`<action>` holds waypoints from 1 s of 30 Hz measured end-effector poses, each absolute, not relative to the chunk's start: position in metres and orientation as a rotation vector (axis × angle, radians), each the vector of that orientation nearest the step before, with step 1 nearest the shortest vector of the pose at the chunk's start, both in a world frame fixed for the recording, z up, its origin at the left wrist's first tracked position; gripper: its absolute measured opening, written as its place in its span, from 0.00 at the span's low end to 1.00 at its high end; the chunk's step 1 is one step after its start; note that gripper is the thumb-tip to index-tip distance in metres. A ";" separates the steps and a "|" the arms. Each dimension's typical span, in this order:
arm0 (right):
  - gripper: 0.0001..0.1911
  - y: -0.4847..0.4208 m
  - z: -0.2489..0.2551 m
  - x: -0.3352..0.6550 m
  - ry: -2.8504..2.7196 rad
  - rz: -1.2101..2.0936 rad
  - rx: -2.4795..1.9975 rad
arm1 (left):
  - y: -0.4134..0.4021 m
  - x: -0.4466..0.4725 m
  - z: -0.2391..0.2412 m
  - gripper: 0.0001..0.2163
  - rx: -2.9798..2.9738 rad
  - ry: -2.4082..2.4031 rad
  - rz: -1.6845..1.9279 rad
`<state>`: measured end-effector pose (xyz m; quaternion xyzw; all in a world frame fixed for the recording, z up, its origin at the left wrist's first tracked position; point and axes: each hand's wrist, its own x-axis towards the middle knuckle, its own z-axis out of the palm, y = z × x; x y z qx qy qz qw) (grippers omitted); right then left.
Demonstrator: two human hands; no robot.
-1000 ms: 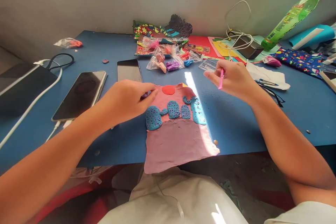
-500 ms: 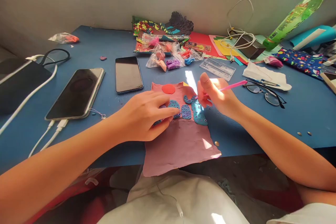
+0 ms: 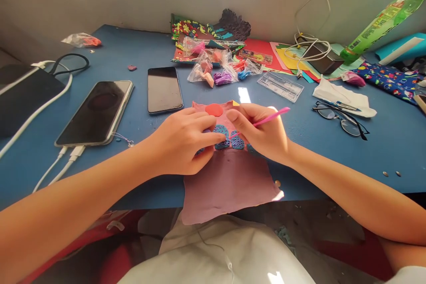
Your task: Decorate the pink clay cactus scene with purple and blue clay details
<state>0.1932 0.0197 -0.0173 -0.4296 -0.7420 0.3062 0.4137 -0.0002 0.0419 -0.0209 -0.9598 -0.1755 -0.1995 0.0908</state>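
A pink clay sheet [image 3: 226, 182] lies at the near edge of the blue table [image 3: 333, 155] and hangs over it. On the sheet sit a red clay disc [image 3: 214, 109] and blue dotted clay shapes [image 3: 229, 137], partly hidden by both hands. My left hand [image 3: 186, 140] rests on the sheet with fingers curled together, fingertips pressed on the blue shapes. My right hand [image 3: 262, 131] pinches a thin pink tool [image 3: 271, 118], whose tip points down at the blue shapes beside my left fingertips.
Two phones [image 3: 95, 113] [image 3: 164, 89] lie left of the sheet, one with white cables [image 3: 56, 166] plugged in. Bags of coloured clay [image 3: 216, 73], a clear plastic case [image 3: 281, 86], glasses [image 3: 342, 120], coloured papers and a charger [image 3: 321, 60] crowd the back right. A green bottle [image 3: 386, 22] leans there.
My right hand came in from the right with the pink tool and now meets my left hand over the blue shapes. My left hand slid down onto the shapes.
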 end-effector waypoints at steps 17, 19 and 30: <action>0.26 0.024 -0.026 0.188 -1.950 0.697 -1.067 | 0.043 -0.002 -0.022 0.13 -2.854 -0.506 -0.590; 0.26 0.023 -0.027 0.189 -1.981 0.631 -1.079 | 0.043 -0.002 -0.021 0.13 -2.863 -0.515 -0.566; 0.22 0.023 -0.029 0.186 -2.073 0.536 -1.069 | 0.043 -0.001 -0.022 0.13 -2.861 -0.492 -0.573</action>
